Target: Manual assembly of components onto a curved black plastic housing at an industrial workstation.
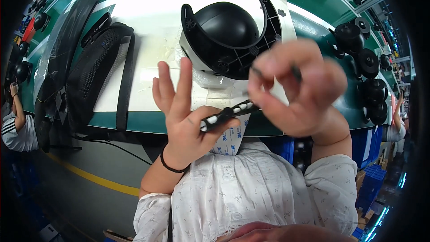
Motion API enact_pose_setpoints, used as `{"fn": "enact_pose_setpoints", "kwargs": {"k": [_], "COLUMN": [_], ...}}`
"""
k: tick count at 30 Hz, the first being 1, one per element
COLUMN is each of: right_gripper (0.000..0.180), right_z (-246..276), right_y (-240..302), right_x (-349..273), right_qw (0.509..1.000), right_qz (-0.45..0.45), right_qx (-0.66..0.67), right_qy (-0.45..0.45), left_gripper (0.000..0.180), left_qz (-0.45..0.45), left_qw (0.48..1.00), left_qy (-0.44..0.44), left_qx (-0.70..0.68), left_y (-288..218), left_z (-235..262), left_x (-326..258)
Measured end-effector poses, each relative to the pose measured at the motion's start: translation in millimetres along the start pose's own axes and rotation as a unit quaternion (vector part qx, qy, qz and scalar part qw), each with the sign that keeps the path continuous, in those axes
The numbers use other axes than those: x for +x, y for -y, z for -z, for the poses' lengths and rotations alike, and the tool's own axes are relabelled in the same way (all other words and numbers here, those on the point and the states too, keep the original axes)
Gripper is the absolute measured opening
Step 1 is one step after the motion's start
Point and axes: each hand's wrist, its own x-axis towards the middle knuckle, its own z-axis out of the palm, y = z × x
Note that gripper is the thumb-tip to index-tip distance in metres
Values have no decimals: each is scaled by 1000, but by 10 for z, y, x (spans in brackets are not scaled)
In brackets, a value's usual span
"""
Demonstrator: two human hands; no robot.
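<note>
Head view: my left hand (pixel 184 127) is pinching the black strip (pixel 227 113), ideally steadying it; my right hand (pixel 311 101) is hovering half-curled, I cannot tell its hold.

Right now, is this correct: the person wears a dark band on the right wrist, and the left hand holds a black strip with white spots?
Not quite: the head view shows the dark band on the left wrist, not the right. The left hand does hold a black strip with white spots.
</note>
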Motion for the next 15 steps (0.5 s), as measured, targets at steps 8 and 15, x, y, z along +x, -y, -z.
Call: {"fn": "enact_pose_setpoints", "kwargs": {"k": [8,15], "right_gripper": [61,32], "right_z": [-105,-133], "right_y": [-132,-19], "right_x": [144,96], "right_qw": [996,946], "right_qz": [-14,108], "right_qx": [-85,-303], "right_qy": [-31,44], "left_gripper": [28,27], "left_qz": [-6,-4], "left_qw": [1000,999], "left_qy": [5,26], "left_qx": [10,22], "left_y": [13,62], "left_z": [-72,-83], "left_x": [28,29]}}
